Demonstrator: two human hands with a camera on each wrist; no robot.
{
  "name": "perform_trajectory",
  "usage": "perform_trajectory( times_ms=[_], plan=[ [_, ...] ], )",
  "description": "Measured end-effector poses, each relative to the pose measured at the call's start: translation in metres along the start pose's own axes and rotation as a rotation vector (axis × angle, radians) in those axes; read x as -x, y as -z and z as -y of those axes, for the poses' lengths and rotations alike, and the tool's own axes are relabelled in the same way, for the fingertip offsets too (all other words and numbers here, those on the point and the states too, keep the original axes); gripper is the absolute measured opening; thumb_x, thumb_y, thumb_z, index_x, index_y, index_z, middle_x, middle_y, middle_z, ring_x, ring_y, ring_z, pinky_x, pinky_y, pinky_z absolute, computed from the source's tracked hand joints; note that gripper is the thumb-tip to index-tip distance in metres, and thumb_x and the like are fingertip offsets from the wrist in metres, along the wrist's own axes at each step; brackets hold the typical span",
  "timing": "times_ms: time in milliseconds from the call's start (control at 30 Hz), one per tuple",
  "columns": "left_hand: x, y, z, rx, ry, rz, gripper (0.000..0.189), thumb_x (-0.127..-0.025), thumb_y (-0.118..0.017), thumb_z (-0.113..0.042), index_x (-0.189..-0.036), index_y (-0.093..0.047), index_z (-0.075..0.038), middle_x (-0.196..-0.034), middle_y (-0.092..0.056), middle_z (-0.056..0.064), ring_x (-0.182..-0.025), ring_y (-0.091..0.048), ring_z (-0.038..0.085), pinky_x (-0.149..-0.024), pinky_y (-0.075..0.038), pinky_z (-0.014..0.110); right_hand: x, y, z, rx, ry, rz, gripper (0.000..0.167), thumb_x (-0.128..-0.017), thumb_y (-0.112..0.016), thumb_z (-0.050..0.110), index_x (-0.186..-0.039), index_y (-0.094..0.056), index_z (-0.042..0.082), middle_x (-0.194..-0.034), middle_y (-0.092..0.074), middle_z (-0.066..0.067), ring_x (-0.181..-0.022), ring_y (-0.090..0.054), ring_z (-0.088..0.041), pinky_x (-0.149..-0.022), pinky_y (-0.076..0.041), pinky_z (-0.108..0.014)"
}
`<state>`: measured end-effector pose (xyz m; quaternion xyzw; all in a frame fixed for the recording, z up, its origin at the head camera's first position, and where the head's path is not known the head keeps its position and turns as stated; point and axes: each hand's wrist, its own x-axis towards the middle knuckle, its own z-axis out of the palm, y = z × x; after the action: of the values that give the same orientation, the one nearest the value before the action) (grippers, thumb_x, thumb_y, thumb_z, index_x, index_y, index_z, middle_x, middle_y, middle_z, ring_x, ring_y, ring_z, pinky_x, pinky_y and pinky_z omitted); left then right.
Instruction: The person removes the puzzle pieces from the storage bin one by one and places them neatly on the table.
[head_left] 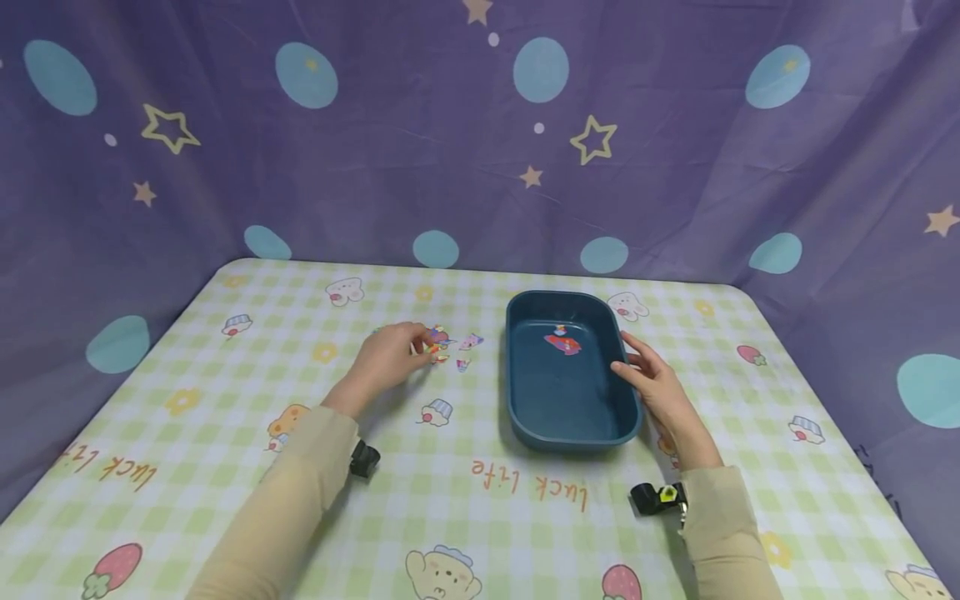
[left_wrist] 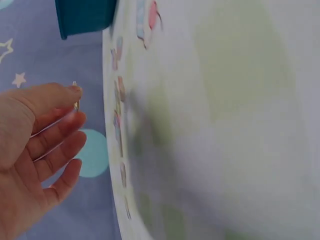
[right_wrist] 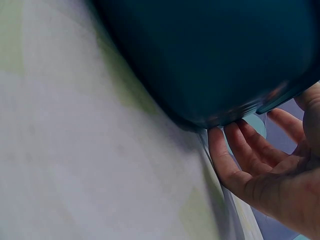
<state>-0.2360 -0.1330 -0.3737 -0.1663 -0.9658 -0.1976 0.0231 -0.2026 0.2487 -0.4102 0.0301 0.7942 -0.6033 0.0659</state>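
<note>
My left hand [head_left: 386,360] is at the left of the table, over a small group of colourful sticker-like cutouts [head_left: 442,335]. Between its thumb and index finger it pinches a small flat cutout [left_wrist: 76,104], seen edge-on in the left wrist view, while the other fingers are loosely bent. My right hand [head_left: 662,392] holds the right side of a dark teal plastic bin [head_left: 572,441], thumb over the rim and fingers against the outer wall. Inside the bin lie a red and purple cutout [head_left: 563,344] and a smaller one [head_left: 560,330].
Two loose cutouts, a pink one [head_left: 471,342] and a small cupcake-like one [head_left: 462,365], lie between the left hand and the bin. A checked green and white tablecloth [head_left: 390,517] covers the table. Behind it hangs a purple curtain [head_left: 450,150].
</note>
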Motion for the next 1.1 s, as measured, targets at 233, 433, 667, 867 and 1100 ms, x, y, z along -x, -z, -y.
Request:
perform_trajectory(
  times_ms=[233, 433, 667, 867, 1100],
  plan=[
    [-0.002, -0.002, 0.013, -0.034, 0.064, 0.037, 0.014, -0.079, -0.068, -0.023, -0.09, -0.065, -0.014, -0.077, -0.061, -0.001, -0.063, -0.052, 0.013, -0.059, -0.041, 0.03, 0.0, 0.001, -0.001, 0.008, 0.008, -0.003, 0.063, -0.088, -0.058, 0.033, -0.143, -0.027, 0.03, -0.133, -0.044, -0.015, -0.102, -0.05, -0.008, -0.081, -0.044, -0.023],
    [-0.004, -0.005, 0.022, -0.076, 0.095, 0.066, 0.015, -0.079, -0.068, -0.025, -0.087, -0.065, -0.013, -0.074, -0.06, -0.001, -0.062, -0.052, 0.014, -0.057, -0.039, 0.03, 0.001, 0.001, 0.0, 0.005, 0.01, -0.003, 0.063, -0.088, -0.058, 0.034, -0.143, -0.028, 0.03, -0.133, -0.044, -0.015, -0.099, -0.051, -0.004, -0.078, -0.045, -0.021],
    [-0.005, -0.005, 0.024, -0.083, 0.128, 0.117, 0.013, -0.077, -0.066, -0.02, -0.088, -0.065, -0.011, -0.074, -0.06, 0.001, -0.065, -0.052, 0.017, -0.06, -0.04, 0.032, 0.001, 0.001, 0.001, 0.008, 0.007, -0.001, 0.064, -0.087, -0.058, 0.035, -0.143, -0.027, 0.03, -0.133, -0.044, -0.014, -0.1, -0.051, -0.005, -0.081, -0.045, -0.024],
    [-0.007, -0.004, 0.022, -0.084, 0.142, 0.141, 0.016, -0.077, -0.065, -0.018, -0.091, -0.066, -0.01, -0.078, -0.062, 0.001, -0.068, -0.053, 0.017, -0.064, -0.042, 0.033, 0.0, 0.001, 0.001, 0.018, 0.015, 0.001, 0.064, -0.087, -0.058, 0.035, -0.143, -0.027, 0.03, -0.133, -0.044, -0.014, -0.099, -0.051, -0.004, -0.078, -0.045, -0.02],
    [-0.008, 0.0, 0.022, -0.052, 0.137, 0.146, 0.016, -0.075, -0.065, -0.014, -0.09, -0.066, -0.008, -0.078, -0.062, 0.002, -0.067, -0.053, 0.017, -0.063, -0.043, 0.033, -0.001, 0.001, -0.001, 0.014, 0.017, -0.001, 0.063, -0.088, -0.058, 0.033, -0.143, -0.028, 0.029, -0.132, -0.045, -0.016, -0.097, -0.052, -0.003, -0.078, -0.046, -0.02]
  ],
)
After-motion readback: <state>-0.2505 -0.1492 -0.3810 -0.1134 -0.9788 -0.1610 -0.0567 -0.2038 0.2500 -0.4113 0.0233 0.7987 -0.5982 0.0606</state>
